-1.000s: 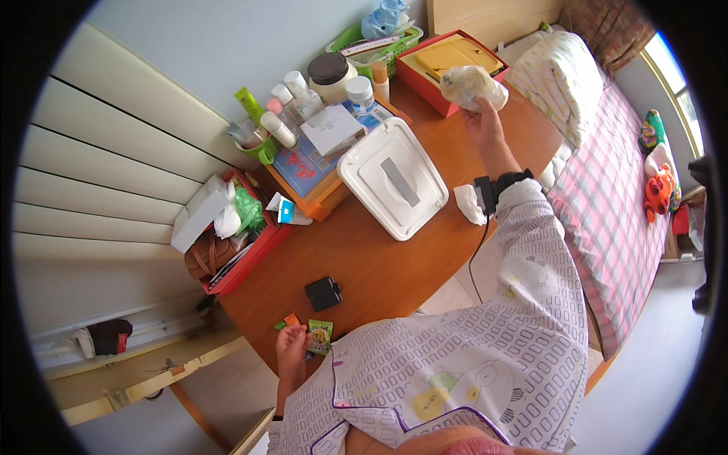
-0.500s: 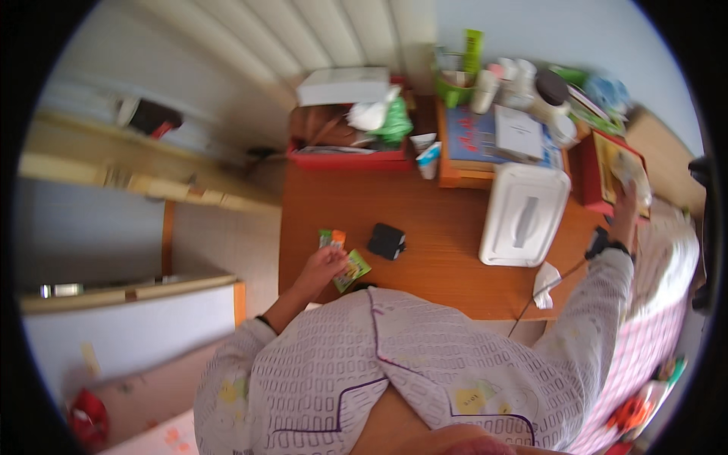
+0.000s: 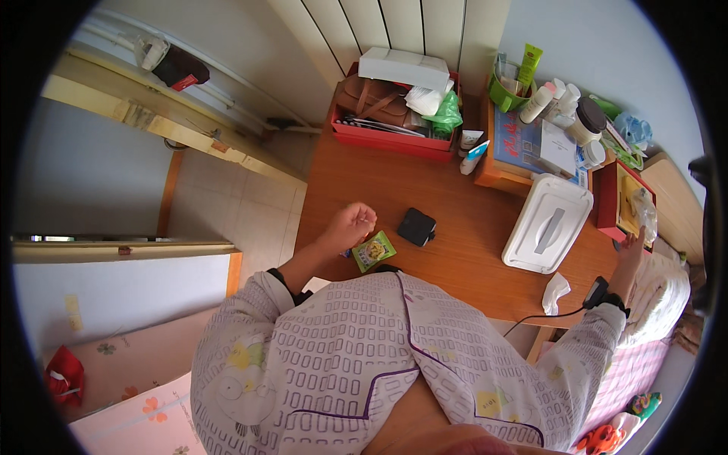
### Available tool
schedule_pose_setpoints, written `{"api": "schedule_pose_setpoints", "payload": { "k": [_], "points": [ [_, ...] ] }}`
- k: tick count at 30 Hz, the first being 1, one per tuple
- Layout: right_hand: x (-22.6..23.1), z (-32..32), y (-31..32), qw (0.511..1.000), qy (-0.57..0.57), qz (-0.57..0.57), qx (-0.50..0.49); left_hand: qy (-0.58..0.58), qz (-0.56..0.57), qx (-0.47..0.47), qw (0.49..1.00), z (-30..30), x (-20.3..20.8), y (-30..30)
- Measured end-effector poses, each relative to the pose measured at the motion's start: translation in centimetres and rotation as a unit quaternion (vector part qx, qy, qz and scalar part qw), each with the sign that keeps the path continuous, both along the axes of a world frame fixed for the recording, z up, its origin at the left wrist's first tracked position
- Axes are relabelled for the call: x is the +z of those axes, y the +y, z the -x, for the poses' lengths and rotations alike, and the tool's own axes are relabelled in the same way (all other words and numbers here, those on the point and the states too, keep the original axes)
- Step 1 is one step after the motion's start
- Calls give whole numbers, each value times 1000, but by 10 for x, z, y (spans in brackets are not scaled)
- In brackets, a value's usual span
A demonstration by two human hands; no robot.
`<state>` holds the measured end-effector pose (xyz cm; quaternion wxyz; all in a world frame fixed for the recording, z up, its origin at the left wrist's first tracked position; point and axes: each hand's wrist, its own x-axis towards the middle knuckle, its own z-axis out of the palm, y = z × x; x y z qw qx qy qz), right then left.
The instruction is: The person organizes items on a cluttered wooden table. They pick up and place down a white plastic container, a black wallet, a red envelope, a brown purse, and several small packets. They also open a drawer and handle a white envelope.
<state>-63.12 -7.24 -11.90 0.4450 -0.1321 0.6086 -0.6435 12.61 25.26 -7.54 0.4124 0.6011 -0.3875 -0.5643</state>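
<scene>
Above the brown desk, my left hand is held with its fingers curled in. I cannot make out what, if anything, is in them. Just below it lies a green snack packet, with a bit of blue-purple wrapper at its left. To the right of the hand is a small black wallet-like object. My right hand reaches far right, fingers apart, at the near edge of a red box. A clear plastic bag in that box is close to its fingertips.
A white lidded box and a crumpled tissue lie on the right side. Behind stand a red tray of odds and ends, cream tubes and several bottles. A black cable runs toward my right wrist.
The whole view has shifted. My right hand has drawn back toward me from the plastic bag. An orange-and-green packet seen by my left hand earlier is out of sight.
</scene>
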Motion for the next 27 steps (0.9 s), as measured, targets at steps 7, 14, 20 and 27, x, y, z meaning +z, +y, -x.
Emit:
{"api": "schedule_pose_setpoints", "payload": {
  "k": [7,14,20,27],
  "points": [
    [43,-103,103,982,39,-47,181,-376,249,47,891,-54,44,-100],
    [60,-290,235,975,-11,52,215,-608,440,22,661,-67,82,-226],
    [37,-342,313,979,-84,-16,186,-675,349,-69,646,-77,62,-290],
    [24,-369,366,982,-150,-67,95,-575,390,3,719,-97,86,-293]
  ]
}}
